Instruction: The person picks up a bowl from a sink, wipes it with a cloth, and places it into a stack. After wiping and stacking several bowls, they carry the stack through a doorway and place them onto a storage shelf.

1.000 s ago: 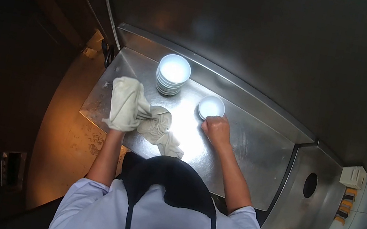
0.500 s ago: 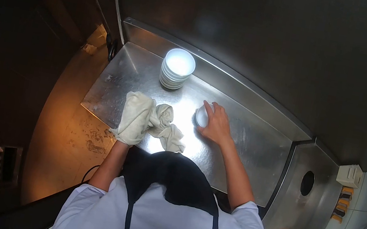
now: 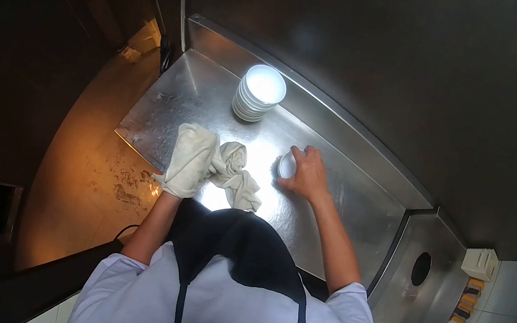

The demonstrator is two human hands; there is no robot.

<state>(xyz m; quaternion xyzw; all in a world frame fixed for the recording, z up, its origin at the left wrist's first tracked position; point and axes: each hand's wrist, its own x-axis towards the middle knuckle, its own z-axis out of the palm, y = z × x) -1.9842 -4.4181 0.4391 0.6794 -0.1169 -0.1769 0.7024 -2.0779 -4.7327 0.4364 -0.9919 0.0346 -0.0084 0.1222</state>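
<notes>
A pale cloth (image 3: 239,182) covers my left hand (image 3: 191,160) down to the wrist, hiding its fingers. From there the rest of the cloth trails to the right in bunched folds over the steel counter (image 3: 360,211). My right hand (image 3: 309,174) curves its thumb and fingers around a small white bowl (image 3: 287,164) at the counter's middle. Most of that bowl's right side is behind the hand. Farther back, near the raised rear edge, stands a stack of white bowls (image 3: 263,86), with the top one facing up.
A long-handled tool (image 3: 182,3) with a red grip leans at the back left corner. To the right, a steel surface with a round dark hole (image 3: 421,269) adjoins the counter. Beyond it, a white box (image 3: 480,263) sits by the tiles. The floor (image 3: 78,185) shows at left.
The camera view has shifted slightly, so the counter and stack appear moved a little. Both hands keep nearly the same places, the right still on the bowl.
</notes>
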